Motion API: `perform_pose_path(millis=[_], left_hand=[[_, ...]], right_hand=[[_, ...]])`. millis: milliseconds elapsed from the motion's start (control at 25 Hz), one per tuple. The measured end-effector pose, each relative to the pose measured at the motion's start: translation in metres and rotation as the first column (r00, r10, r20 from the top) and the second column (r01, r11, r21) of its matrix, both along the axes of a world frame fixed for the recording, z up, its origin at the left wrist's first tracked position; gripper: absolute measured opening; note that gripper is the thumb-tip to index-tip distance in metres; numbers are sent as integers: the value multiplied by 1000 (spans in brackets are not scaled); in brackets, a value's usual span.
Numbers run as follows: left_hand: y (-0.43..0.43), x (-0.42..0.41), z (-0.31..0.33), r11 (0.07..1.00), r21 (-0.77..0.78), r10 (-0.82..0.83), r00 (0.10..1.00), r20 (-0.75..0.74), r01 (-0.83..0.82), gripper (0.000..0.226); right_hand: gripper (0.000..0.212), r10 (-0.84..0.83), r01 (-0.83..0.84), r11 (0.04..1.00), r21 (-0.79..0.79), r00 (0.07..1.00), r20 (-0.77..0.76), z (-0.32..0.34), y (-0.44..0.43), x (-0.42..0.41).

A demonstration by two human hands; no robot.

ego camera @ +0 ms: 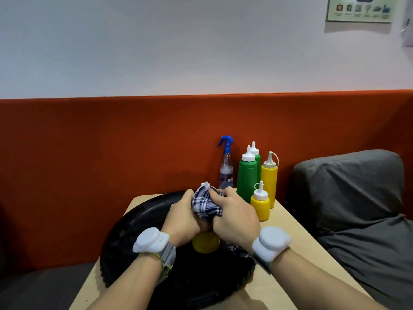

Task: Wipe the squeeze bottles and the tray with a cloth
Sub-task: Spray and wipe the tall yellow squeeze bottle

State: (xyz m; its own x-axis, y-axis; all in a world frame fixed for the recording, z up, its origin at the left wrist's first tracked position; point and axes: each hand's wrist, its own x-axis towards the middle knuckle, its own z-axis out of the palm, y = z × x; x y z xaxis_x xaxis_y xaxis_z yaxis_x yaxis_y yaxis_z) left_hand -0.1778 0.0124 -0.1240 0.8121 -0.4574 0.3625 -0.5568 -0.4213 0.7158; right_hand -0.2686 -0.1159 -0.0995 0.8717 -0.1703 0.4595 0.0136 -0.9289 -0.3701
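Left hand (pixel 182 217) grips yellow bottle (pixel 205 242) over black tray (pixel 125 242) — right hand (pixel 234 217) clutches checked cloth (pixel 205 202).

A wooden table (pixel 297 253) bears a black tray (pixel 138 218) at left. Far right stand a spray bottle (pixel 226 168), 2 green squeeze bottles (pixel 247 175), 2 yellow squeeze bottles (pixel 269 175).

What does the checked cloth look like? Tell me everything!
The cloth is soft-looking fabric with blue-and-white checks, crumpled into a bunch. It covers the top of a yellow squeeze bottle over the black tray. The right hand grips it, the left hand holds the bottle against it, and one end hangs under the right wrist.
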Motion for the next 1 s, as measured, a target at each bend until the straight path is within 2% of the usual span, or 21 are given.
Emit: perform_pose_path(millis=[80, 160, 200, 280, 360, 400, 480, 560, 680, 760, 880, 1000], left_hand=[[1, 1, -2, 999, -20, -26, 999, 30, 27, 55], [0, -2, -1, 1000, -11, -17, 1000, 23, 17, 60], [0, -2, 0, 1000, -6, 5, 1000, 3, -5, 62], [-2, 1, -2, 999, 7, 36, 999, 16, -36, 59], [0, 4, -5, 999, 22, 37, 997, 65, -39, 50], [0, 4, -5, 999, 41, 31, 997, 76, -34, 48], [-3, 3, -2, 996, 84, 31, 997, 65, -36, 55], [-3, 3, -4, 995, 100, 25, 999, -36, -21, 75], [8, 8, -13, 985, -15, -169, 942, -289, 172, 97], [14, 11, -14, 966, -79, -257, 899, -356, 245, 87], [10, 10, -15, 993, -14, -116, 967, -225, 116, 64], [2, 2, -16, 999, -45, -25, 984, -175, 18, 66]], right_hand=[[65, 61, -61, 998, -9, 998, 0, -9, -1, -6], [65, 10, -3, 983, 184, 999, -38, -9, -13, -2], [65, -20, 41, 972, 230, 996, -91, -8, -16, 0], [65, -11, 34, 985, 168, 991, -137, -13, -11, -3], [63, 58, -52, 997, 63, 994, -94, -20, -3, -11], [61, 74, -66, 994, 91, 994, -80, -20, -3, -15], [59, 60, -39, 955, 294, 996, -62, -15, -16, -15], [59, 10, 16, 904, 428, 998, -58, -14, -30, -10], [64, -7, 50, 899, 435, 995, -101, -16, -33, -12], [66, 57, -10, 910, 413, 993, -102, -11, -32, -10], [68, 124, -81, 944, 319, 985, -118, 1, -23, -4], [67, 42, -47, 997, -65, 996, -76, 1, -4, -7]])
